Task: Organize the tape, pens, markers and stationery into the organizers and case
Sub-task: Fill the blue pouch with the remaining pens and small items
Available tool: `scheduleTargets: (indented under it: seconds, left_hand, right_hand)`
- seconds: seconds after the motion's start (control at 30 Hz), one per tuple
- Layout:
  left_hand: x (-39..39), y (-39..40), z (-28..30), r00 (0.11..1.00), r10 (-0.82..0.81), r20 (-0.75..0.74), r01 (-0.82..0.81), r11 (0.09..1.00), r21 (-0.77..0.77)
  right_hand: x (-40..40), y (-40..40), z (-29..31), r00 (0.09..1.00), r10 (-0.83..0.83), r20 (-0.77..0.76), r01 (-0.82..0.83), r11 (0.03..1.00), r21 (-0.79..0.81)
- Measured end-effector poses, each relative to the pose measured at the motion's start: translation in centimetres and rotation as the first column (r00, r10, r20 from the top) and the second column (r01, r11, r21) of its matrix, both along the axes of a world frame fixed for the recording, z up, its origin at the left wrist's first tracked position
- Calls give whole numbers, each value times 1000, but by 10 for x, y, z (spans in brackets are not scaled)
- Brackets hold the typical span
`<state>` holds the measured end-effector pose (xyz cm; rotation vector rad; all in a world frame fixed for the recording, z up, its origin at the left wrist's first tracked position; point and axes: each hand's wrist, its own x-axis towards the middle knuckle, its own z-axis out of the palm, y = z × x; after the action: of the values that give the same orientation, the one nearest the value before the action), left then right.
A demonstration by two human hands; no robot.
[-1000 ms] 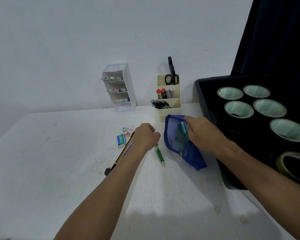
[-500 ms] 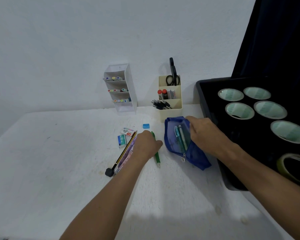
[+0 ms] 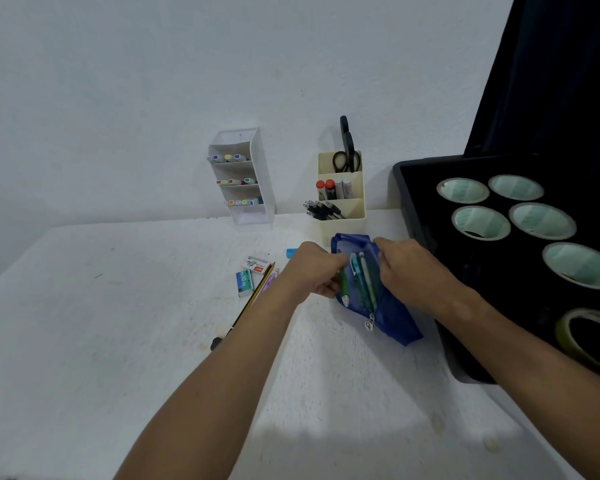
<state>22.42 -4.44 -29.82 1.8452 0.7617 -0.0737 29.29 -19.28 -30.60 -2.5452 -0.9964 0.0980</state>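
Gripping a green pen (image 3: 343, 285), the left hand (image 3: 313, 269) has its fingers curled round the barrel at the mouth of the blue pouch (image 3: 392, 322), while the right hand (image 3: 411, 271) pinches the pouch's far edge and holds it open.

Head view, the only 1: the pen's long axis runs roughly away from the person and toward them, its pale tip pointing toward the person at the pouch's left edge. I judge it is about to be slid in beside the 2 teal pens (image 3: 362, 282) already inside, which lie along the same axis. The pouch lies on the white table (image 3: 118, 323), just left of the black case (image 3: 426, 209).

Done, by the look of it: tape rolls (image 3: 480, 221) sit in the case, markers (image 3: 238, 181) fill the white rack (image 3: 257, 174), and scissors (image 3: 347, 150) and black pens (image 3: 321, 209) stand in the cream holder (image 3: 350, 216).

Left on the table: 2 staple boxes (image 3: 245, 282), a pencil (image 3: 257, 294) with a purple pen touching it, and a small blue item (image 3: 291, 252) near the holder, too small to name.
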Motion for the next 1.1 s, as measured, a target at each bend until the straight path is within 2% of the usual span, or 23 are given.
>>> scheduleTargets:
  seconds: [0.27, 0.47, 0.6, 0.73, 0.83, 0.97, 1.1]
  left_hand:
    - [21, -17, -5, 1000, -8, 17, 6, 993, 119]
    - [4, -5, -6, 994, -34, 105, 23, 995, 99]
    - [-11, 24, -9, 995, 26, 96, -46, 977, 208]
    - [-31, 59, -16, 996, 75, 48, -89, 881, 465]
    - [-49, 80, -25, 991, 97, -91, -19, 780, 626]
    - [-69, 90, -37, 954, 99, -283, 129, 718, 684]
    - [-78, 87, -47, 950, 121, -287, 137, 664, 735]
  right_hand:
    - [-1, -1, 2, 1000, 7, -21, -7, 1000, 5]
    - [-1, -2, 1, 999, 34, -7, -34, 999, 12]
    - [-2, -2, 1, 999, 41, 13, -41, 999, 3]
    - [-2, -1, 0, 997, 70, 40, -70, 998, -1]
    - [-2, -1, -1, 996, 89, 30, -89, 996, -1]
    - [-3, 0, -1, 995, 95, 15, -95, 995, 2]
    - [-2, -2, -2, 997, 83, -9, -83, 996, 20]
